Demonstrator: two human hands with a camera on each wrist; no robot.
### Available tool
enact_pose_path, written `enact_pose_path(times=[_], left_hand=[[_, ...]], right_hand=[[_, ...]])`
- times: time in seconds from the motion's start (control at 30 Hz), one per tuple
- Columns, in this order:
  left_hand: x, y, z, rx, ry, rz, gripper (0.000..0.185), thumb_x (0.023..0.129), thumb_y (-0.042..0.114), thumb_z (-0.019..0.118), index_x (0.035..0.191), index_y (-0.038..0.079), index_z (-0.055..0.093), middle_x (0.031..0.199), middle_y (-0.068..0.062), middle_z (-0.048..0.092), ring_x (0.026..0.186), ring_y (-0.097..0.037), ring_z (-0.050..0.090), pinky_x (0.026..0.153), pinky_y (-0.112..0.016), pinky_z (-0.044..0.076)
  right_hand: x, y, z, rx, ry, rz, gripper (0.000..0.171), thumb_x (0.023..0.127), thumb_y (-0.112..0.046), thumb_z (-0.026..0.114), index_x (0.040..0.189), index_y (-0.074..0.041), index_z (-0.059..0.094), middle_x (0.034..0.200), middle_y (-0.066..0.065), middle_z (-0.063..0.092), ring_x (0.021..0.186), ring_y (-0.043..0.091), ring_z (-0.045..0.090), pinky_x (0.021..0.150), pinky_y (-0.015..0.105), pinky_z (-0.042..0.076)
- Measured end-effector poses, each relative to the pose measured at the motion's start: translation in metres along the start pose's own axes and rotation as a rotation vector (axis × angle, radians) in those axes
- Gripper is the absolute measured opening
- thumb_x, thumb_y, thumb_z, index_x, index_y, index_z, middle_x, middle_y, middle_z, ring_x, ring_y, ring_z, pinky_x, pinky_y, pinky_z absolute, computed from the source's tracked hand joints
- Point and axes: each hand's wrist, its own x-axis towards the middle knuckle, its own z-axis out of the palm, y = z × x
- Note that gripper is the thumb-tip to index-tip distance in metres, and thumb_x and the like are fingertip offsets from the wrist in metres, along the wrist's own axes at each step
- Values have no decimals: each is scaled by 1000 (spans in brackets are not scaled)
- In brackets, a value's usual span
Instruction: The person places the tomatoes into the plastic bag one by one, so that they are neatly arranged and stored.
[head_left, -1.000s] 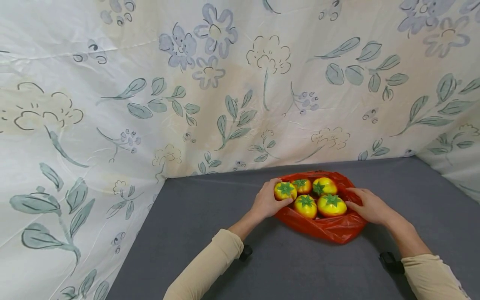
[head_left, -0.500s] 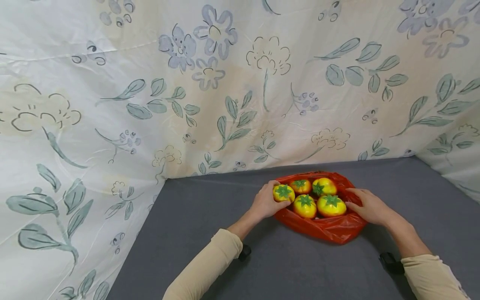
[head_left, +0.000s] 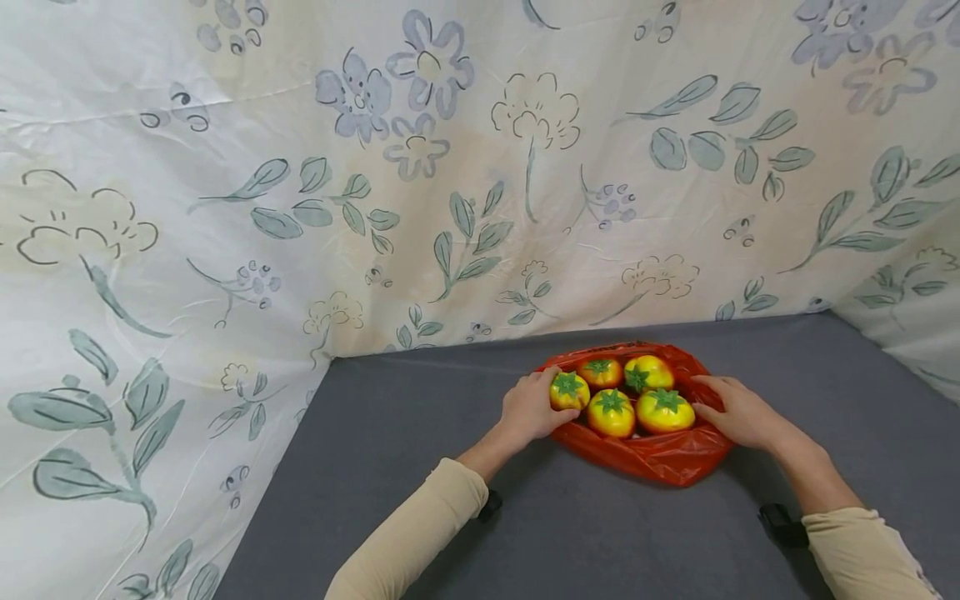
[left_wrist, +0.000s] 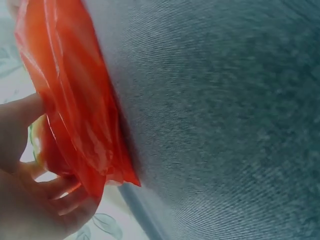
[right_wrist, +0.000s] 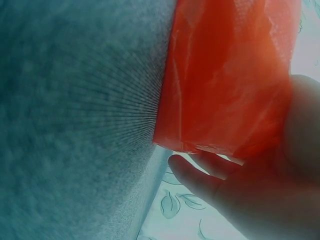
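Observation:
A red plastic bag lies spread on the table with its mouth up, holding several yellow-and-red tomatoes with green star-shaped tops. My left hand is curled round the leftmost tomato at the bag's left rim, thumb in front and fingers behind. In the left wrist view that tomato shows between thumb and fingers, partly covered by the bag. My right hand grips the bag's right rim, thumb and fingers apart around its edge. In the right wrist view the bag hides part of those fingers.
Dark grey cloth covers the table. A floral curtain hangs behind it and along both sides. The bag sits near the table's back edge. A dark strap is on the right wrist.
My left hand and the leftmost tomato have shifted slightly, first left, then back right and a little lower towards the other tomatoes. The right hand holds its place on the bag.

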Motion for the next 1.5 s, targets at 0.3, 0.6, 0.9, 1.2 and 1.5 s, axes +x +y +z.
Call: enact_pose_path(times=[0.3,0.6,0.9,1.2,1.5], left_hand=[[-2,2,1,80,-65,5,79,81,49,71,147,23,37,138,-4,47,121,-26,44,92,-44,42],[-2,1,4,90,-74,22,79,84,52,67,149,22,33,140,-4,44,124,-27,42,94,-44,40],[-2,-2,11,15,-86,19,78,88,57,57,150,16,30,144,-5,42,128,-26,39,101,-46,35],[-1,-1,10,-17,-74,-6,84,85,53,65,150,17,27,143,-6,42,129,-26,38,102,-45,33],[0,-1,6,-2,-65,1,82,85,48,67,150,17,28,147,-9,36,135,-25,31,109,-46,23]], right_hand=[[0,0,0,-1,2,-18,52,91,-16,61,131,13,43,125,42,37,112,58,38,89,69,32],[0,0,-1,-2,-10,-28,52,92,-15,61,131,13,42,126,42,36,113,58,37,89,68,32],[-1,1,-1,2,-10,-26,51,92,-14,59,131,13,42,126,42,37,113,57,38,89,68,32],[-2,0,-1,12,6,-30,47,94,-14,57,130,13,44,125,42,38,112,57,38,90,68,32],[0,0,-4,1,53,-35,39,94,-6,54,126,14,49,121,40,47,109,54,44,89,66,35]])
